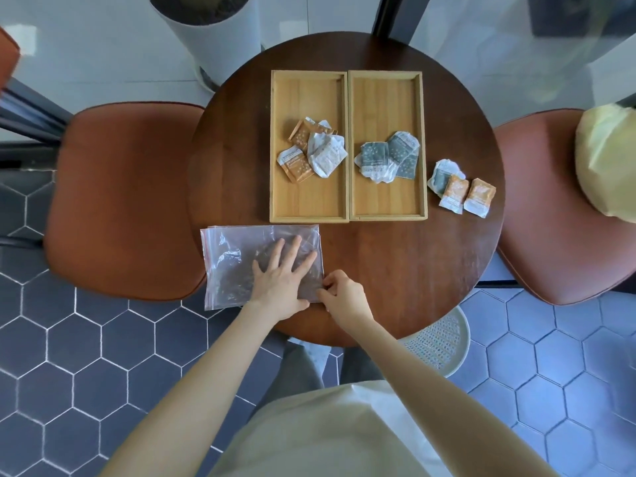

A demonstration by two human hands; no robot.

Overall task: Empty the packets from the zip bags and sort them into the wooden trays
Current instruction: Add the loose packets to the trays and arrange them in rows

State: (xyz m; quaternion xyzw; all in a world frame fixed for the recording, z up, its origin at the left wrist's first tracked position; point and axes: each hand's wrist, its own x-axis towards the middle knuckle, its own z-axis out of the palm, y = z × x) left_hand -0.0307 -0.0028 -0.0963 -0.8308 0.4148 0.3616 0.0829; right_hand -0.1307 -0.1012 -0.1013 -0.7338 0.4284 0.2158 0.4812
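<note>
Clear zip bags [241,259] lie flat in a stack at the near left of the round table, with nothing visible inside. My left hand [280,275] presses flat on them, fingers spread. My right hand [344,292] pinches the stack's near right corner. Two wooden trays stand side by side beyond. The left tray [308,208] holds several orange and white packets [311,151]. The right tray [387,206] holds several grey-green packets [390,156]. Three loose packets [461,189], one grey-green and two orange, lie on the table right of the trays.
The dark round wooden table [395,263] has brown cushioned chairs at its left [117,201] and right [557,215]. A cream bag [609,160] rests on the right chair. A white perforated stool [437,342] stands under the table's near edge.
</note>
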